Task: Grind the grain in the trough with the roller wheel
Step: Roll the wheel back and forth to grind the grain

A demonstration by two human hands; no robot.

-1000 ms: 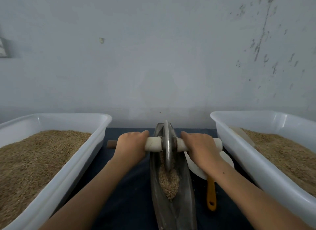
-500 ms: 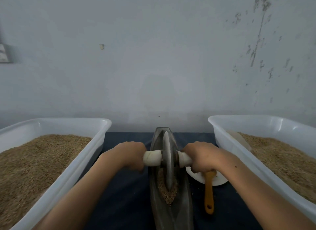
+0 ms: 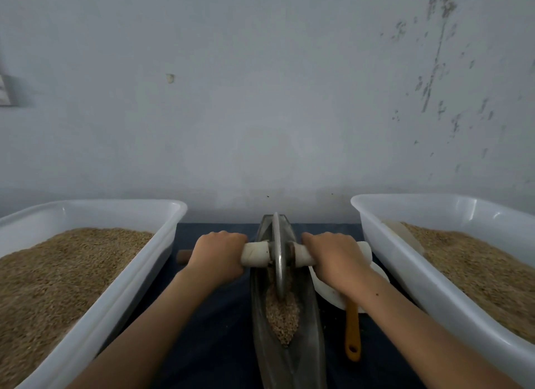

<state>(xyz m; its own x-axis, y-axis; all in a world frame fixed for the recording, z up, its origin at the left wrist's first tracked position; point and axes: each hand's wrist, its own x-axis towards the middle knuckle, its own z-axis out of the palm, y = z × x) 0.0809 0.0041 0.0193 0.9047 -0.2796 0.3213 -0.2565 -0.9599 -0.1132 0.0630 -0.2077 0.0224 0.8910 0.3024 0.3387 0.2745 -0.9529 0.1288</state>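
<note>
The thin grey metal roller wheel [image 3: 278, 261] stands upright in the narrow dark boat-shaped trough [image 3: 308, 325], bearing on tan grain [image 3: 282, 316]. Left hand [image 3: 218, 257] and right hand [image 3: 337, 260] curl around its white axle handles [image 3: 256, 257]. Grinding is mid-stroke; next, probably a firm, level roll along the trough.

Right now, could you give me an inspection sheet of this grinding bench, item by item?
Surface: dark blue cloth.
Job's things: grey metal boat-shaped trough holding brown grain; metal roller wheel standing in it.
Clutter: two white plastic tubs of grain; white dish; orange-handled tool.
Grippers: left hand and right hand grip the wheel's white handles.
Cables: nothing seen.
Surroundings: pale scuffed wall.
</note>
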